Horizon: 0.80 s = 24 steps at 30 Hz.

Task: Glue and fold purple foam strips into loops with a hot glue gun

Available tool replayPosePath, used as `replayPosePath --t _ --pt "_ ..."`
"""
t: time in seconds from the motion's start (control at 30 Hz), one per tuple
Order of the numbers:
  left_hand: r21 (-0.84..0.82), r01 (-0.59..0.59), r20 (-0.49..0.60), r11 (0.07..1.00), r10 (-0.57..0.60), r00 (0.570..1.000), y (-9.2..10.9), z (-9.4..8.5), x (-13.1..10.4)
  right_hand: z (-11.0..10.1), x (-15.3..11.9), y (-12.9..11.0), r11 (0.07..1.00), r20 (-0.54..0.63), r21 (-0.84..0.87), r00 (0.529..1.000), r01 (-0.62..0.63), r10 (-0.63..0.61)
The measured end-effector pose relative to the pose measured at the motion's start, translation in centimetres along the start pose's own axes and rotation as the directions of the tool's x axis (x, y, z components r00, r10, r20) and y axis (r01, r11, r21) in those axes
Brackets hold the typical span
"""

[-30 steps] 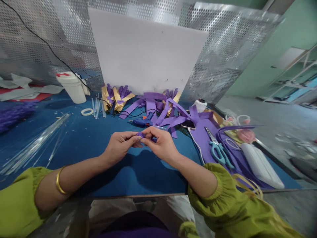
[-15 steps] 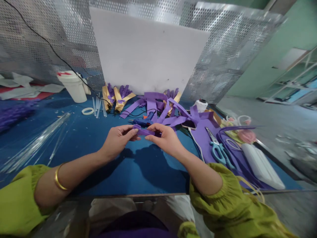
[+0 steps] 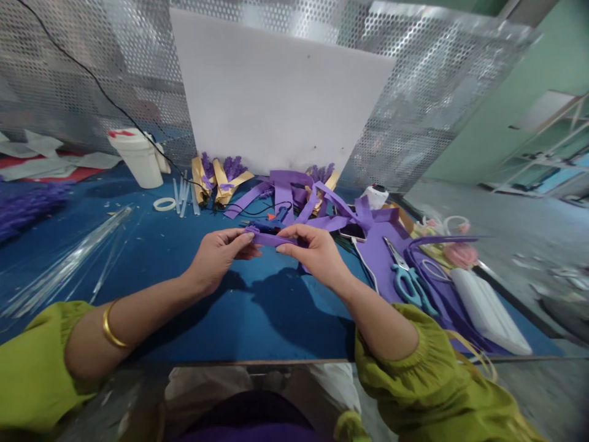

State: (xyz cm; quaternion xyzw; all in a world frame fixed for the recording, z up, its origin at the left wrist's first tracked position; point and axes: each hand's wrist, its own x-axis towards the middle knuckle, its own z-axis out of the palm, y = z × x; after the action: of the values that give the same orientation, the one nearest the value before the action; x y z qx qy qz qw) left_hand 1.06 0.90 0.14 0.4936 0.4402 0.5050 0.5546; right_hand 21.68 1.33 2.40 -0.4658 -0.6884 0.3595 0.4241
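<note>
A narrow purple strip (image 3: 271,239) is stretched between my two hands above the blue table (image 3: 276,325). My left hand (image 3: 223,252) pinches its gathered left end between thumb and fingers. The strip's other side is held by my right hand (image 3: 315,248), thumb below and fingers above. Just behind the strip lies a blue glue gun (image 3: 269,224), its lower part covered by the strip and fingers. More purple strips (image 3: 297,190) are heaped beyond it.
Small purple flower bunches (image 3: 230,175), glue sticks (image 3: 184,196), a tape ring (image 3: 164,204) and a white cup (image 3: 138,159) stand or lie behind. Clear thin rods (image 3: 69,264) are at left. Blue-handled scissors (image 3: 407,279) and a white pack (image 3: 490,310) are at right.
The view has shifted slightly. My right hand has moved a little to the right and up, and the strip between the hands looks straighter.
</note>
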Motion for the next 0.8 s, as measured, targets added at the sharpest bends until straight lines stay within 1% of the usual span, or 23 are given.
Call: replayPosePath --t 0.13,0.2,0.27,0.33,0.4,0.47,0.57,0.67,0.8 --pt "-0.004 -0.014 -0.003 1.0 0.014 1.0 -0.1 0.0 0.1 -0.2 0.0 0.0 0.998 -0.038 -0.039 0.998 0.047 -0.048" --pt "0.016 -0.047 -0.028 0.999 0.047 0.999 -0.1 0.1 0.0 -0.1 -0.1 -0.2 0.994 -0.027 -0.03 0.994 0.103 -0.104" --pt "0.081 -0.092 -0.047 0.992 0.096 0.994 0.1 0.3 -0.3 0.2 -0.3 -0.5 0.984 0.03 0.005 0.984 0.177 -0.177" --pt "0.178 -0.144 -0.04 0.973 0.153 0.987 0.2 0.6 -0.6 0.6 -0.6 -0.7 0.969 0.11 0.066 0.964 0.238 -0.244" --pt "0.26 -0.181 -0.027 0.949 0.194 0.981 0.4 0.8 -0.9 1.2 -0.9 -0.8 0.959 0.15 0.121 0.95 0.255 -0.272" --pt "0.309 -0.197 -0.023 0.931 0.214 0.977 0.3 1.0 -1.2 1.8 -1.0 -0.6 0.966 0.121 0.128 0.963 0.225 -0.241" --pt "0.317 -0.19 -0.013 0.929 0.204 0.979 0.1 1.1 -1.3 2.7 -1.3 -0.3 0.989 0.028 0.084 0.991 0.125 -0.128" --pt "0.247 -0.153 0.012 0.957 0.155 0.988 -0.1 1.2 -1.4 3.2 -1.4 -0.1 0.997 -0.051 0.053 0.997 0.054 -0.051" --pt "0.125 -0.099 0.082 0.987 0.089 0.993 -0.2 1.3 -1.6 3.2 -1.5 -0.1 0.999 -0.122 0.016 0.992 0.037 -0.035"
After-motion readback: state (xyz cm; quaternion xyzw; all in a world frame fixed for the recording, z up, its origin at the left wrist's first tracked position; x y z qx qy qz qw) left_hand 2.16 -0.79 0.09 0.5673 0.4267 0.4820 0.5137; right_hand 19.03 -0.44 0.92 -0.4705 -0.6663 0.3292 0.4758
